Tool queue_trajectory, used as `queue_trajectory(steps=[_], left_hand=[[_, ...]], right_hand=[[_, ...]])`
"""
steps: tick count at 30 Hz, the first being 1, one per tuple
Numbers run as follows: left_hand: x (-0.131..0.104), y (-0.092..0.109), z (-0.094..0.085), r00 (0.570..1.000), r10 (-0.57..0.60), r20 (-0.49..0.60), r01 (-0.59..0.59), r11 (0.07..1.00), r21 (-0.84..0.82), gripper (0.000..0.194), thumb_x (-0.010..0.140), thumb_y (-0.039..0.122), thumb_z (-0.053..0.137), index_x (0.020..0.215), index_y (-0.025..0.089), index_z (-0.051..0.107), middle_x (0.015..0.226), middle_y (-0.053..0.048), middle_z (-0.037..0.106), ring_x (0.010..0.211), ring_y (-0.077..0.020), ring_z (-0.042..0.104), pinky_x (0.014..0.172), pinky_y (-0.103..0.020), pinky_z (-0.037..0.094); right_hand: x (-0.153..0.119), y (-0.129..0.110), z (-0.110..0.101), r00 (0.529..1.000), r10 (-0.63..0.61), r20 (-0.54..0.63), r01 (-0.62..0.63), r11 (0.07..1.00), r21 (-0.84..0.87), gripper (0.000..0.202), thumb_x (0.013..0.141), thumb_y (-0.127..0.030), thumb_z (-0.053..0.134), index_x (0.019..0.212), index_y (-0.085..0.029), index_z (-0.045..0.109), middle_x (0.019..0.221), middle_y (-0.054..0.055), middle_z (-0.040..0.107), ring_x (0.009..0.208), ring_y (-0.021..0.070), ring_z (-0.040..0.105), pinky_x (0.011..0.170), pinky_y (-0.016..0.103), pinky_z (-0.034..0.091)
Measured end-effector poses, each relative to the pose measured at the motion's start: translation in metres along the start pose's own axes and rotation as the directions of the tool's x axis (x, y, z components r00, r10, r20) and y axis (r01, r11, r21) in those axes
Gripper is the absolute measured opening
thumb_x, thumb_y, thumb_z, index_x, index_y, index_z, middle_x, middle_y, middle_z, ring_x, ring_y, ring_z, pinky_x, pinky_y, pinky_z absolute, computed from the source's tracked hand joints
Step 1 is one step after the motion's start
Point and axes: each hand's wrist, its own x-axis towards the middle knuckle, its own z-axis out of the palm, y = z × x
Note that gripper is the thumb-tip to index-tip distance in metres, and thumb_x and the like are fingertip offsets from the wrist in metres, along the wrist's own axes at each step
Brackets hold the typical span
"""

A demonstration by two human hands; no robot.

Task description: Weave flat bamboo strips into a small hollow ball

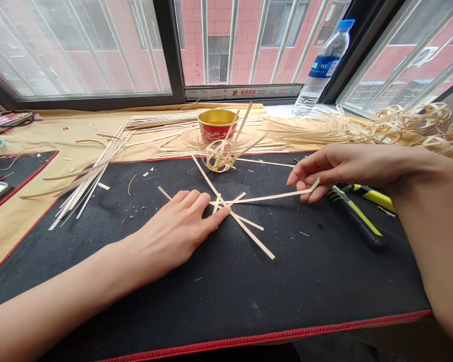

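Several thin pale bamboo strips [249, 235] cross one another on a black mat [249, 301] with a red edge. My left hand [184, 221] lies palm down over the crossing, its thumb pressing the strips against the mat and its fingers curled over their left part. To the right, my right hand [320, 171] pinches the right end of one long strip [272, 197] between thumb and fingers, a little above the mat. The short tip of that strip sticks up past the fingertips. Just behind the crossing is a small woven ball [219, 155] of strips.
Behind the ball stands a red and gold bowl [218, 125]. Pliers [357, 216] with black and yellow handles lie beneath my right wrist. A strip bundle [94, 176] is at left, curled strips [400, 123] at back right, and a water bottle [322, 70] by the window.
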Motion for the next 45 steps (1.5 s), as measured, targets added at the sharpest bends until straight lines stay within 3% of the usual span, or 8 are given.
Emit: queue_trajectory(steps=[3, 7, 13, 22, 30, 34, 38, 45], left_hand=[[-0.002, 0.0, 0.002, 1.0, -0.005, -0.023, 0.006, 1.0, 0.024, 0.045, 0.091, 0.011, 0.037, 0.135, 0.021, 0.044, 0.118, -0.015, 0.053, 0.096, -0.0234, 0.055, 0.083, -0.037, 0.046], [-0.003, -0.001, 0.006, 0.998, 0.02, -0.057, -0.016, 0.998, 0.066, 0.046, 0.091, 0.012, 0.036, 0.136, 0.022, 0.042, 0.149, -0.014, 0.032, 0.106, -0.0239, 0.053, 0.089, -0.039, 0.045], [-0.002, -0.001, 0.003, 0.999, 0.038, -0.019, -0.037, 0.997, 0.065, 0.046, 0.092, 0.014, 0.039, 0.138, 0.018, 0.042, 0.146, -0.009, 0.043, 0.108, -0.0251, 0.052, 0.09, -0.039, 0.044], [0.0, 0.0, -0.001, 0.999, 0.03, 0.037, -0.032, 0.998, 0.048, 0.047, 0.093, 0.012, 0.033, 0.139, 0.017, 0.041, 0.147, -0.009, 0.04, 0.109, -0.0268, 0.053, 0.088, -0.041, 0.045], [0.001, 0.001, -0.005, 0.997, 0.022, 0.071, -0.025, 0.999, 0.039, 0.05, 0.091, 0.01, 0.032, 0.139, 0.016, 0.041, 0.147, -0.009, 0.04, 0.111, -0.0287, 0.052, 0.089, -0.043, 0.046], [0.001, 0.002, -0.006, 0.997, 0.017, 0.075, -0.021, 0.999, 0.044, 0.052, 0.09, 0.009, 0.032, 0.141, 0.016, 0.039, 0.148, -0.01, 0.039, 0.11, -0.0286, 0.052, 0.089, -0.043, 0.046], [0.0, 0.002, -0.005, 0.997, 0.024, 0.073, -0.027, 0.999, 0.046, 0.054, 0.089, 0.008, 0.033, 0.142, 0.016, 0.037, 0.148, -0.011, 0.039, 0.111, -0.0283, 0.052, 0.089, -0.042, 0.046], [0.001, 0.002, -0.004, 0.999, 0.028, 0.038, -0.03, 0.998, 0.055, 0.051, 0.089, 0.009, 0.035, 0.139, 0.015, 0.042, 0.145, -0.011, 0.043, 0.11, -0.0284, 0.053, 0.088, -0.042, 0.046]], right_hand=[[-0.001, -0.006, 0.003, 1.0, -0.028, -0.003, 0.028, 0.999, 0.024, 0.02, 0.073, -0.029, 0.07, 0.09, -0.02, 0.071, 0.092, 0.005, 0.074, 0.081, 0.0185, 0.072, 0.075, 0.024, 0.057], [0.0, -0.013, 0.008, 0.997, -0.074, 0.035, 0.072, 0.997, 0.031, 0.024, 0.073, -0.032, 0.072, 0.094, -0.02, 0.071, 0.087, 0.004, 0.074, 0.075, 0.017, 0.071, 0.072, 0.022, 0.057], [0.001, -0.015, 0.014, 0.98, -0.182, 0.086, 0.173, 0.98, 0.104, 0.023, 0.077, -0.032, 0.07, 0.095, -0.017, 0.071, 0.079, 0.003, 0.073, 0.068, 0.0131, 0.069, 0.066, 0.02, 0.055], [0.022, -0.022, 0.049, 0.911, -0.409, -0.055, 0.412, 0.893, 0.18, 0.028, 0.071, -0.029, 0.076, 0.096, -0.017, 0.072, 0.077, 0.005, 0.074, 0.067, 0.0161, 0.07, 0.065, 0.028, 0.059], [0.032, -0.029, 0.077, 0.866, -0.468, -0.176, 0.473, 0.881, -0.013, 0.018, 0.075, -0.028, 0.069, 0.09, -0.018, 0.07, 0.074, 0.003, 0.073, 0.066, 0.0165, 0.07, 0.062, 0.027, 0.058], [0.031, -0.036, 0.096, 0.8, -0.491, -0.345, 0.527, 0.85, 0.012, 0.017, 0.076, -0.023, 0.066, 0.092, -0.019, 0.061, 0.082, 0.003, 0.071, 0.069, 0.017, 0.07, 0.064, 0.029, 0.058], [0.03, -0.039, 0.11, 0.703, -0.514, -0.492, 0.525, 0.841, -0.13, 0.02, 0.08, -0.02, 0.061, 0.098, -0.021, 0.053, 0.079, 0.002, 0.069, 0.067, 0.0178, 0.069, 0.064, 0.031, 0.057], [0.031, -0.035, 0.113, 0.658, -0.634, -0.408, 0.494, 0.771, -0.401, 0.022, 0.081, -0.011, 0.053, 0.101, -0.021, 0.049, 0.081, 0.003, 0.068, 0.069, 0.0168, 0.067, 0.066, 0.029, 0.052]])
